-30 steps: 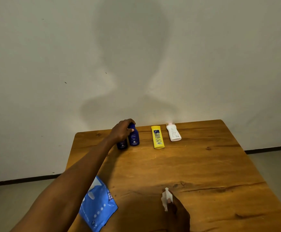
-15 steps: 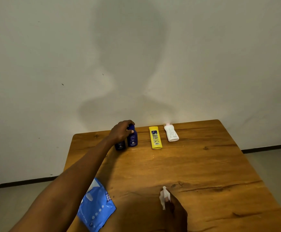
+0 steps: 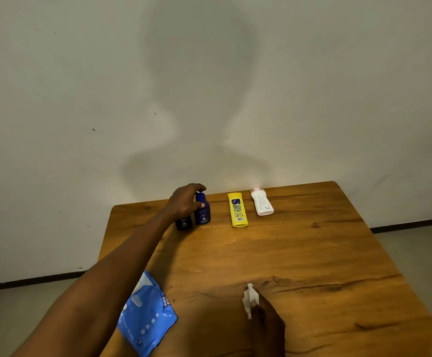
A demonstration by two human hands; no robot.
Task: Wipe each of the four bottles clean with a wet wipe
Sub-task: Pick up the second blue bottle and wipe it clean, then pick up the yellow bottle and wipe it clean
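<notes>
Along the far edge of the wooden table [image 3: 312,253] are two dark blue bottles, a yellow one and a white one. My left hand [image 3: 185,200] reaches out and grips the right-hand dark blue bottle [image 3: 202,211] near its cap; the other dark blue bottle [image 3: 183,223] stands just left of it, half hidden by my wrist. The yellow bottle [image 3: 238,210] and the white bottle [image 3: 261,202] lie flat to the right. Near the front of the table my right hand [image 3: 267,320] pinches a crumpled white wet wipe [image 3: 249,300].
A blue wet wipe pack [image 3: 145,315] lies at the table's front left corner, partly under my left forearm. A pale wall stands right behind the bottles. Floor shows on both sides of the table.
Little has changed: my left hand stays on the dark blue bottle at the back, and my right hand still holds the wipe. The view has shifted slightly.
</notes>
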